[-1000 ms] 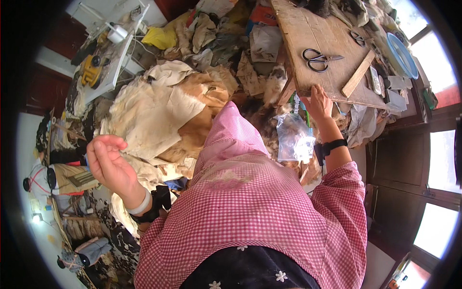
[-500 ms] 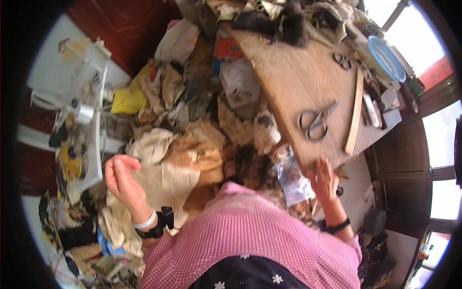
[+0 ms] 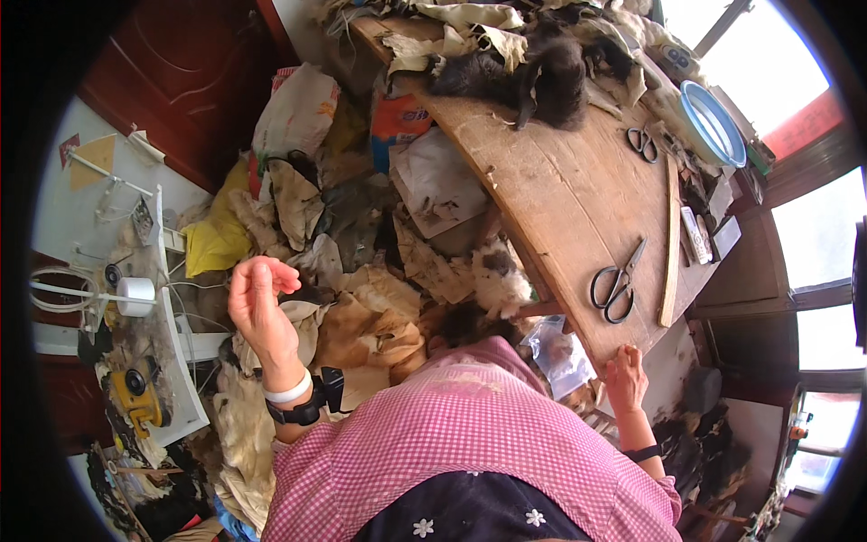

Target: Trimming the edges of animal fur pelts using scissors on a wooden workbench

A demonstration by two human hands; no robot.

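My left hand (image 3: 267, 305) hangs in the air over a pile of cream and tan hides (image 3: 368, 336), empty, its fingers loosely curled and apart. My right hand (image 3: 626, 387) touches the near corner of the wooden tabletop (image 3: 560, 244) with bent fingers. Large black-handled scissors (image 3: 619, 287) lie just above it, alongside a narrow wooden strip (image 3: 669, 244). Smaller scissors (image 3: 641, 144) are farther up. A clear plastic bag (image 3: 555, 359) lies below the table's edge, beside my right hand.
Dark fur and pale scraps (image 3: 551, 81) cover the table's far end; a blue basin (image 3: 712, 125) sits by the windows. A white side table (image 3: 181, 397) at left bears a yellow machine (image 3: 135, 397) and cords. Sacks (image 3: 293, 113) and skins crowd the floor before a red door.
The view has swung toward the far end of the table and the red door. My left hand has risen rightward in the picture; my right hand is lower, still at the table edge.
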